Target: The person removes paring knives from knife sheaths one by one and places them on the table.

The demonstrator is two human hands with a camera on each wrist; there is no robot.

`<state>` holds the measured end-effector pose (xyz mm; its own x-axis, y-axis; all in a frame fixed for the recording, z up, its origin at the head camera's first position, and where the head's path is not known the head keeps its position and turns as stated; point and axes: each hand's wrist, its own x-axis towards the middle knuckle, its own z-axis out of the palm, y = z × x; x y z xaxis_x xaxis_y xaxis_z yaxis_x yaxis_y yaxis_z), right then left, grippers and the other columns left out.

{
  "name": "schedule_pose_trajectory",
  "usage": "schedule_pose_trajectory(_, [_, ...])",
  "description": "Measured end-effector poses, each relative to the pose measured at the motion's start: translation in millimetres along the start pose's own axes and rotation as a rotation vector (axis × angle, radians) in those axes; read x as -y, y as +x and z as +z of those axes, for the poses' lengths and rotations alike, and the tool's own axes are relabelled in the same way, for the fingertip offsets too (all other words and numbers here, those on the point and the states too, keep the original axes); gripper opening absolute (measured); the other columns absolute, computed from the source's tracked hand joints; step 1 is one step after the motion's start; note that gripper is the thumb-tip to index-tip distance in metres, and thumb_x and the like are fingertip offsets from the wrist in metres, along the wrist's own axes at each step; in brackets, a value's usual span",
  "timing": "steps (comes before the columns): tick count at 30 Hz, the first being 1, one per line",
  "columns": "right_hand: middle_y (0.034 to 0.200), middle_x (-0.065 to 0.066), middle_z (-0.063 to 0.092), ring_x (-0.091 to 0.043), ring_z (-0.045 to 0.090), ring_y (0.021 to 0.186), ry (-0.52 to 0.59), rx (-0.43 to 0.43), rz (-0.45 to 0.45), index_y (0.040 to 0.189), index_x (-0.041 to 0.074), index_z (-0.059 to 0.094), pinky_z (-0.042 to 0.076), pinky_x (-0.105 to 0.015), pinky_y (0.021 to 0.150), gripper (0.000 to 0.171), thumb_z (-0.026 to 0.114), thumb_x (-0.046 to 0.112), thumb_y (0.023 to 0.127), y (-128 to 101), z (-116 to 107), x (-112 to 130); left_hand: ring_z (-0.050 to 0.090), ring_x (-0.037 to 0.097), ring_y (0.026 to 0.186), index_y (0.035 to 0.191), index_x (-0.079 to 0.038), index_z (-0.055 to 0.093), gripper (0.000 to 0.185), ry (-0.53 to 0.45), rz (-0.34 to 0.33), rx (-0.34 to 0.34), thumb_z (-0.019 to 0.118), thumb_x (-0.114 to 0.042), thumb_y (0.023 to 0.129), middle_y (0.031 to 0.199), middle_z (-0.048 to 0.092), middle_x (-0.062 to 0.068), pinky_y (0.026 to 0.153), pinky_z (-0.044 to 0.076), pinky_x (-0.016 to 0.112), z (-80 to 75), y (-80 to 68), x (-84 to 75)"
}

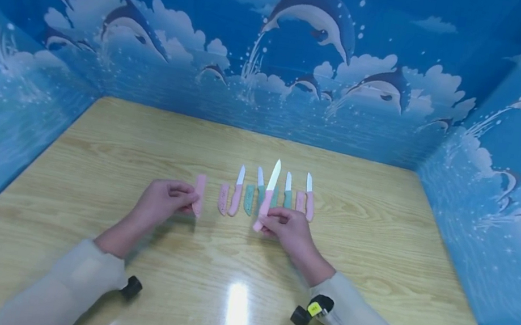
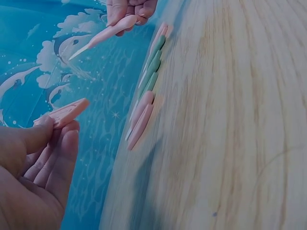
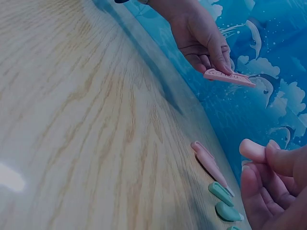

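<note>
My left hand pinches a pink knife sheath above the wooden table; the left wrist view shows the same sheath held between thumb and fingers. My right hand grips the pink handle of a white-bladed knife, blade pointing away from me. That knife also shows at the top of the left wrist view, and its handle end in the right wrist view. The two hands are apart, a little above the table.
A row of small pink and green knives and sheaths lies on the table beyond my hands. Blue dolphin-print walls enclose the table at the back and both sides. Bare wood lies near me.
</note>
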<state>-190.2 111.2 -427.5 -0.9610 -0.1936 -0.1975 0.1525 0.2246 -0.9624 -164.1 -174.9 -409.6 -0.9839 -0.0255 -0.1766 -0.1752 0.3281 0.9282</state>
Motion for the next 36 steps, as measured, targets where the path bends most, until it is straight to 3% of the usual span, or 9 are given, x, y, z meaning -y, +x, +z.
schedule_pose_trajectory(14, [0.086, -0.007, 0.071, -0.023, 0.065, 0.076, -0.157, -0.051, -0.097, 0.102, 0.003, 0.072, 0.055, -0.026, 0.064, 0.018, 0.072, 0.015, 0.088, 25.3, 30.2, 20.0, 0.068, 0.011, 0.072, 0.114, 0.009, 0.063, 0.029, -0.007, 0.033, -0.035, 0.064, -0.012, 0.095, 0.087, 0.072, 0.010, 0.069, 0.058, 0.023, -14.3, 15.8, 4.2])
schedule_pose_trajectory(19, [0.092, -0.010, 0.071, -0.017, 0.063, 0.079, -0.186, -0.079, -0.142, 0.102, 0.002, 0.073, 0.053, -0.021, 0.066, 0.020, 0.073, 0.015, 0.088, 38.2, 46.4, 23.1, 0.069, 0.018, 0.077, 0.115, 0.010, 0.062, 0.029, -0.006, 0.026, -0.026, 0.063, -0.012, 0.096, 0.086, 0.071, 0.010, 0.069, 0.058, 0.023, -20.5, 23.8, 3.2])
schedule_pose_trajectory(24, [0.097, -0.011, 0.071, -0.016, 0.063, 0.084, -0.193, -0.102, -0.187, 0.102, 0.002, 0.073, 0.054, -0.022, 0.071, 0.020, 0.073, 0.015, 0.087, 48.5, 61.8, 27.0, 0.066, 0.013, 0.074, 0.117, 0.007, 0.062, 0.031, 0.067, 0.016, -0.036, 0.062, -0.015, 0.096, 0.090, 0.070, 0.012, 0.071, 0.058, 0.026, -24.1, 30.5, 2.7])
schedule_pose_trajectory(29, [0.092, -0.009, 0.073, -0.015, 0.066, 0.079, -0.184, -0.082, -0.153, 0.098, 0.003, 0.074, 0.056, -0.022, 0.066, 0.016, 0.074, 0.014, 0.087, 50.3, 72.5, 24.8, 0.064, 0.010, 0.071, 0.114, 0.005, 0.064, 0.029, 0.137, 0.041, -0.042, 0.062, -0.017, 0.096, 0.090, 0.070, 0.013, 0.072, 0.058, 0.031, -22.3, 33.0, 5.6])
schedule_pose_trajectory(32, [0.088, -0.008, 0.072, -0.014, 0.065, 0.075, -0.205, -0.073, -0.110, 0.096, 0.003, 0.074, 0.056, -0.022, 0.063, 0.014, 0.075, 0.013, 0.086, 48.3, 76.7, 20.9, 0.065, 0.010, 0.069, 0.112, 0.005, 0.065, 0.027, 0.159, 0.025, -0.027, 0.063, -0.017, 0.096, 0.087, 0.070, 0.012, 0.070, 0.058, 0.030, -18.4, 33.0, 9.8])
schedule_pose_trajectory(36, [0.085, -0.009, 0.071, -0.014, 0.064, 0.072, -0.231, -0.084, -0.119, 0.094, 0.001, 0.073, 0.056, -0.023, 0.062, 0.014, 0.076, 0.010, 0.084, 48.1, 81.3, 20.7, 0.065, 0.010, 0.068, 0.111, 0.006, 0.065, 0.025, 0.143, 0.003, -0.036, 0.063, -0.014, 0.096, 0.087, 0.071, 0.013, 0.069, 0.059, 0.029, -13.4, 34.8, 12.7])
